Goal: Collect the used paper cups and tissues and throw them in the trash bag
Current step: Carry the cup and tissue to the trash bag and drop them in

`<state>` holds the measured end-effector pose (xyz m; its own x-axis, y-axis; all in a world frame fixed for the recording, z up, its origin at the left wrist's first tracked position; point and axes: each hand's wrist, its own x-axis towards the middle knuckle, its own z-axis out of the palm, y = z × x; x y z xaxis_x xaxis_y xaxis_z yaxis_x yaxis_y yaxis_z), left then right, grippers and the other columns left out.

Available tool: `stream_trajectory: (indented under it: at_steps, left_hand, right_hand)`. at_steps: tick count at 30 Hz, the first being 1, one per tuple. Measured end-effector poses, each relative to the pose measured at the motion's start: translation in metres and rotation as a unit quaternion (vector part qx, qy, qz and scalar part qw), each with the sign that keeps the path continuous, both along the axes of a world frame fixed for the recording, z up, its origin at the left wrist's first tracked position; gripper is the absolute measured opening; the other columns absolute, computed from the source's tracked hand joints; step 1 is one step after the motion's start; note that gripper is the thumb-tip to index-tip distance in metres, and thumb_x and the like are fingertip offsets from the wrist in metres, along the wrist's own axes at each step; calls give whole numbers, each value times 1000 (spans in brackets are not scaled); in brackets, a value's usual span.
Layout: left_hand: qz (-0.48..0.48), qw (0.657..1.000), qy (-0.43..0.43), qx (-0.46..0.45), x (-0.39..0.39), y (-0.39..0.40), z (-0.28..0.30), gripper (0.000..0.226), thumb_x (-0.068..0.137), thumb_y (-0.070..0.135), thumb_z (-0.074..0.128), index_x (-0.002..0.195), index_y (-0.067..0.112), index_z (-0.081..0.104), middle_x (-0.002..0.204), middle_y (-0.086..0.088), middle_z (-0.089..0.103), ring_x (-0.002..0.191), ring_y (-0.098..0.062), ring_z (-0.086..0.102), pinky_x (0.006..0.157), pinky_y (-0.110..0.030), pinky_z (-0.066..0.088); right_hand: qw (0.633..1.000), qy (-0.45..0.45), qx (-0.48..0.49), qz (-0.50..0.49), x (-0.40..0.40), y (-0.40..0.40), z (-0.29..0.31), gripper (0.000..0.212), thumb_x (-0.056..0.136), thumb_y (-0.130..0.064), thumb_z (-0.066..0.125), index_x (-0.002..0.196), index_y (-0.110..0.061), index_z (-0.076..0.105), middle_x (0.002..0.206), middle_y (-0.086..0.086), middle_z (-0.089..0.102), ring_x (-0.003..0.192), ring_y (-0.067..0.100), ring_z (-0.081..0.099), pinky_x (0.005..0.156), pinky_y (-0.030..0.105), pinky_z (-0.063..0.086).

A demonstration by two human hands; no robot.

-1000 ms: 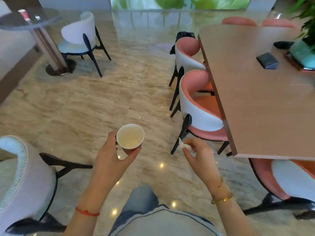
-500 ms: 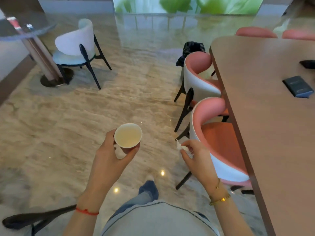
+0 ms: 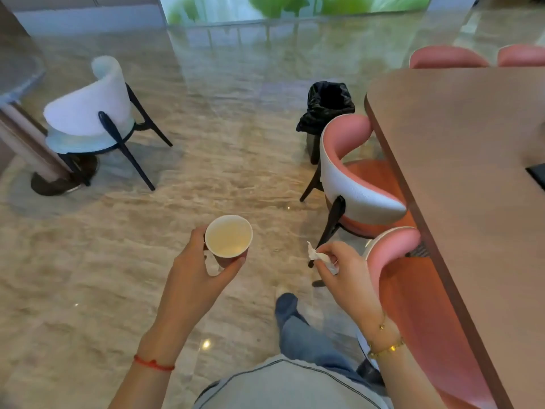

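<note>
Now, head view, line by line:

Left hand (image 3: 203,278): curled round the side of a paper cup (image 3: 229,237), thumb on one wall and fingers on the other, held upright over the floor with the mouth facing up.

Paper cup: looks empty or nearly so, pale inside. It is judged light and thin-walled, so it would crush under a hard squeeze. A loose wrap round the middle of the wall, as here, suits it, and keeping it level guards against any last drops spilling.

Right hand (image 3: 342,270): pinched shut on a crumpled tissue (image 3: 317,255), a white corner sticking out past the fingertips toward the cup.

Tissue: soft, nearly weightless, likely to tear or flutter loose. A closed pinch on the wadded part holds it best.

Trash bag (image 3: 327,106): black, lining a bin that stands on the floor ahead, just behind a pink chair (image 3: 354,184) pushed up to the counter (image 3: 460,160). Its mouth looks open.

Distance to go: cup and tissue are well apart from the bag.

Next move, as a judgement: carry both forward past the chair and let them fall into the bag's mouth.

Risk: the tissue could drift aside if dropped from high up.
</note>
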<state>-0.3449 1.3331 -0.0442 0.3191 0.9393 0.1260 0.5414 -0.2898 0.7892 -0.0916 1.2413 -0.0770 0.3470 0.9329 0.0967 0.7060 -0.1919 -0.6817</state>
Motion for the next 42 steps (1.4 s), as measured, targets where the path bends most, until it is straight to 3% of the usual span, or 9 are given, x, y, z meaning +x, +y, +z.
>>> stream_trajectory:
  at_steps: [7, 17, 22, 25, 31, 34, 37, 42]
  left_hand:
    - [4, 1000, -6, 0, 61, 160, -9, 62, 68, 62, 70, 119, 44, 39, 111, 33, 52, 102, 7, 54, 75, -13, 45]
    - [29, 999, -12, 8, 154, 390, 10, 63, 68, 63, 70, 120, 42, 41, 112, 33, 53, 104, 11, 52, 74, -11, 44]
    - [19, 1000, -10, 0, 194, 487, 3, 65, 67, 66, 68, 121, 44, 40, 110, 40, 50, 103, 11, 52, 73, -12, 44]
    - [-1, 1000, -9, -6, 222, 551, -7, 69, 66, 67, 68, 123, 42, 40, 112, 36, 51, 104, 7, 54, 75, -16, 46]
    - [-55, 998, -9, -2, 288, 698, -14, 66, 67, 63, 71, 121, 45, 38, 112, 37, 49, 103, 14, 50, 72, -12, 44]
    - [-93, 996, -15, 3, 328, 775, -9, 62, 71, 56, 75, 120, 46, 38, 112, 36, 49, 104, 12, 51, 75, -14, 46]
    - [-144, 989, -10, 10, 372, 842, -4, 60, 73, 54, 74, 121, 49, 37, 114, 36, 48, 106, 9, 51, 79, -15, 47]
    - [-215, 977, -3, -2, 449, 932, -7, 61, 73, 51, 76, 120, 50, 37, 115, 28, 52, 104, -2, 55, 82, -26, 51]
  right_hand:
    - [1000, -10, 2, 4, 65, 161, -7, 7, 86, -17, 66, 91, -17, 62, 84, -6, 58, 79, 6, 51, 70, 16, 39]
    - [999, -13, 8, 28, 164, 408, 16, 9, 86, -13, 66, 95, -15, 65, 89, -3, 61, 84, 12, 55, 74, 22, 43]
    - [999, -10, 21, 25, 202, 503, 12, 7, 87, -15, 65, 93, -15, 63, 86, -5, 60, 82, 12, 54, 73, 28, 45]
    - [1000, -14, 16, 6, 224, 557, -2, 9, 86, -15, 66, 95, -15, 63, 87, -5, 60, 83, 11, 53, 74, 25, 43]
    - [999, -18, 1, -45, 274, 672, -14, 9, 85, -14, 67, 92, -16, 63, 85, -5, 57, 79, 9, 50, 69, 16, 34]
    - [998, -22, 0, -67, 302, 733, -11, 7, 85, -16, 66, 92, -16, 63, 84, -5, 58, 79, 9, 51, 69, 19, 38]
    - [993, -25, 21, -109, 330, 784, -6, 8, 84, -13, 67, 90, -17, 63, 82, -7, 57, 78, 7, 50, 70, 13, 37]
    - [981, -10, 12, -194, 381, 843, -6, 5, 86, -17, 66, 90, -17, 63, 84, -6, 59, 80, 9, 53, 71, 21, 43]
